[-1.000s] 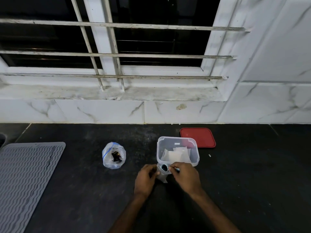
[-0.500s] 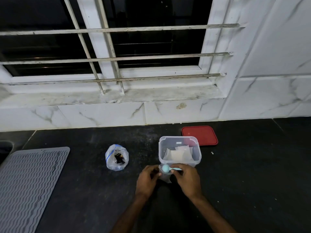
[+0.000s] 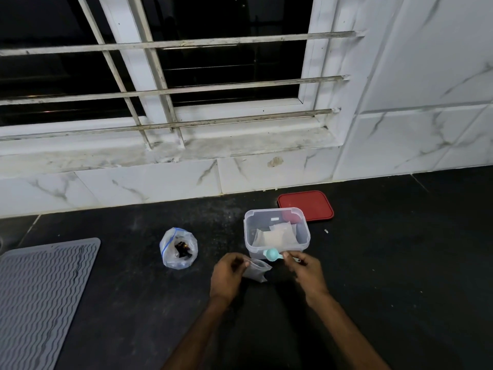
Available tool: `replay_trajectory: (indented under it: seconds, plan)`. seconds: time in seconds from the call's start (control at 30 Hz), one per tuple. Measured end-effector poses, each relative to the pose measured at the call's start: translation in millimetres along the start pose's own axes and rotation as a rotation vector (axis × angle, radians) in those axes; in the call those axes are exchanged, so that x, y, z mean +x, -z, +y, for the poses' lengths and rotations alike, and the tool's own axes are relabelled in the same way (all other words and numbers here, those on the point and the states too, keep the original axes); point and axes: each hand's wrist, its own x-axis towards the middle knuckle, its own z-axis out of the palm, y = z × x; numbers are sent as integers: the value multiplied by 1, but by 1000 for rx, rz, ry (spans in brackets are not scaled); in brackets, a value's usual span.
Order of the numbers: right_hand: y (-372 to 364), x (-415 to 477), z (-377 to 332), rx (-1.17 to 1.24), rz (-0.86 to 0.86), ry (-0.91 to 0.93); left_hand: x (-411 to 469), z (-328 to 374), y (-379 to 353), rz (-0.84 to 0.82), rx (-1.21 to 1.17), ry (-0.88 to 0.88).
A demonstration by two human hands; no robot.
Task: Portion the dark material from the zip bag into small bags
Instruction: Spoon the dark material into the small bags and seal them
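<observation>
in left hand (image 3: 226,276) bag (image 3: 257,272), right hand (image 3: 306,273) scoop (image 3: 270,254)

We take this for a home kitchen. A dark stone counter (image 3: 400,263) runs below white marble-look tiles (image 3: 426,134) and a barred window (image 3: 213,85). A grey ridged drying mat (image 3: 40,295) lies at its left end, and a clear food tub (image 3: 249,236) stands just before a red lid (image 3: 309,206).

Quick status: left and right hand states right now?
Left hand: pinching the small bag.
Right hand: holding the teal scoop.
</observation>
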Motion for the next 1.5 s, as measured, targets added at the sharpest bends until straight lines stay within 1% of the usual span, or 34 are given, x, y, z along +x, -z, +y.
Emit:
replay_trajectory:
  seconds: [0.1, 0.27, 0.37, 0.4, 0.43, 0.5, 0.53, 0.57, 0.6, 0.63, 0.7, 0.77, 0.83, 0.87, 0.93, 1.1, 1.17, 1.23, 1.3, 1.37, 1.5]
  plan:
    - [27, 11, 12, -183, 5, 61, -3, 3, 2, -1, 17, 30]
    - [48, 25, 34, -367, -23, 5, -10, 6, 3, -8, 63, 17]
    - [48, 31, 43, -534, -40, 21, -12, 9, 1, -11, 93, 5]
    - [46, 30, 43, -635, -40, 56, -12, 10, 1, -9, 110, 0]
    - [45, 28, 41, -785, -26, 102, -12, 12, 1, -7, 132, -6]
    - [41, 18, 37, -1129, 57, 172, -12, 15, 3, 0, 178, -26]
    - [38, 13, 33, -1235, 107, 206, -12, 16, 3, 5, 206, -41]
    - [33, 9, 27, -1268, 146, 272, -12, 17, 4, 12, 240, -56]
    - [27, 5, 20, -1223, 151, 358, -11, 19, 4, 20, 271, -75]
    - [21, 1, 13, -1118, 116, 451, -10, 20, 3, 28, 295, -95]
    - [6, -2, 3, -869, -35, 584, -9, 21, 1, 40, 307, -129]
    - [-9, -2, -5, -765, -207, 600, -9, 23, -1, 45, 282, -137]
    - [-20, 3, -10, -797, -304, 590, -10, 24, -2, 54, 184, -113]
    - [-23, 4, -11, -821, -326, 586, -11, 24, -1, 61, 119, -93]
    - [-25, 8, -12, -853, -311, 589, -12, 24, 1, 68, 41, -73]
    - [-29, 5, -12, -964, -199, 615, -16, 25, 1, 25, -8, -69]
    - [-31, 4, -11, -1011, -183, 601, -16, 25, 1, -2, 51, -60]
    - [-32, 5, -10, -1032, -178, 598, -17, 28, 1, -13, 167, -88]
    - [-35, 6, -11, -1016, -206, 607, -16, 32, 3, 12, 247, -134]
    - [-37, 7, -14, -984, -238, 622, -14, 35, 7, 42, 255, -157]
    - [-36, 9, -19, -910, -243, 554, -8, 31, 14, 47, 103, -119]
